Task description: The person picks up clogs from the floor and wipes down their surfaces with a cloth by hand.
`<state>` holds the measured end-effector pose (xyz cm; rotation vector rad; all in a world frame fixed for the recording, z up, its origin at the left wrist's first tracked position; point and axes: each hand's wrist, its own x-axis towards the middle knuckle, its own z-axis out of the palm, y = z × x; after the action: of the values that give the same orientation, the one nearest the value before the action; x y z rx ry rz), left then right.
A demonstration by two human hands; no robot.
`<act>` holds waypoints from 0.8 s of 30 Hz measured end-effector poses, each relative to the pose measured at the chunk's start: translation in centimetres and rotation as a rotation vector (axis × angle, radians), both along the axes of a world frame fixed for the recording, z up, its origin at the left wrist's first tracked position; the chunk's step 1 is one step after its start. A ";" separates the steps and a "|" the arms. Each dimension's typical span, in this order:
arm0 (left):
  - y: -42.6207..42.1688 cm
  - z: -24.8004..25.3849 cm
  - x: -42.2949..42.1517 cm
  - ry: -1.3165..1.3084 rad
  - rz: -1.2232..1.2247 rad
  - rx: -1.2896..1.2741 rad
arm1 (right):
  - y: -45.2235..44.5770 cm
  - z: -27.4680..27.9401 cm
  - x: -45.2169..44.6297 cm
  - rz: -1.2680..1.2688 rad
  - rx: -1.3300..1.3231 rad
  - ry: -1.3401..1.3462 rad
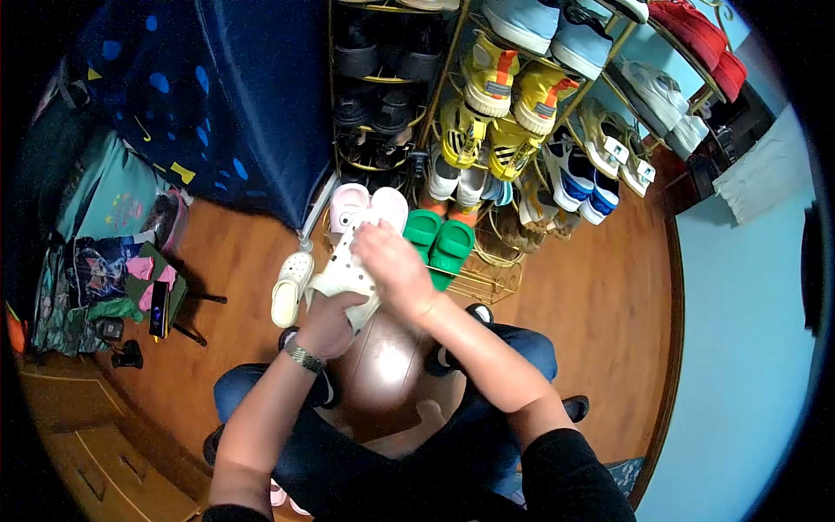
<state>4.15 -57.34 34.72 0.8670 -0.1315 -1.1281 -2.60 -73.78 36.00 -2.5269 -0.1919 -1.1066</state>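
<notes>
A cream clog point(345, 271) with holes in its upper is held up in front of me, over the floor by the rack. My left hand point(328, 324), with a metal watch on the wrist, grips it at the heel opening, and part of the hand is hidden by the shoe. Across the clog's top lies my right hand point(396, 268), blurred by motion, so its finger pose is unclear. The matching cream clog point(291, 289) rests on the wooden floor to the left. Just beyond are pink slippers point(350, 204) with a cartoon eye and green slides point(450, 250).
A gold wire shoe rack point(474, 285) rises ahead, filled with yellow sneakers point(489, 74), blue-white shoes and black slippers. A dark blue fabric cover point(261, 104) hangs at left. Clothes point(109, 261) and a small stool point(178, 300) stand further left. A light blue wall point(739, 331) borders the right.
</notes>
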 end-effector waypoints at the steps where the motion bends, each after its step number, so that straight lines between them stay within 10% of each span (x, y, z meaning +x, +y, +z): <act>1: -0.2 -0.6 -0.1 -0.166 -0.073 0.010 | -0.9 -0.1 0.6 -0.043 0.144 -0.052; 4: -0.6 -2.0 0.0 -0.121 -0.035 0.009 | -1.9 0.2 0.7 -0.378 0.680 0.125; 9: -0.2 -2.8 2.3 -0.134 -0.097 0.064 | 1.6 -0.5 -0.5 0.117 0.118 0.121; 16: -1.1 -2.1 1.3 0.075 -0.062 -0.118 | 0.3 -0.9 1.3 -0.188 0.525 -0.014; 24: -1.3 0.2 1.9 0.293 -0.001 -0.278 | 4.0 -1.5 -1.5 0.032 0.023 0.150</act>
<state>6.08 -58.67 34.93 0.4491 -0.0443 -1.1928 -4.07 -69.78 34.47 -2.5632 -0.1775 -0.8980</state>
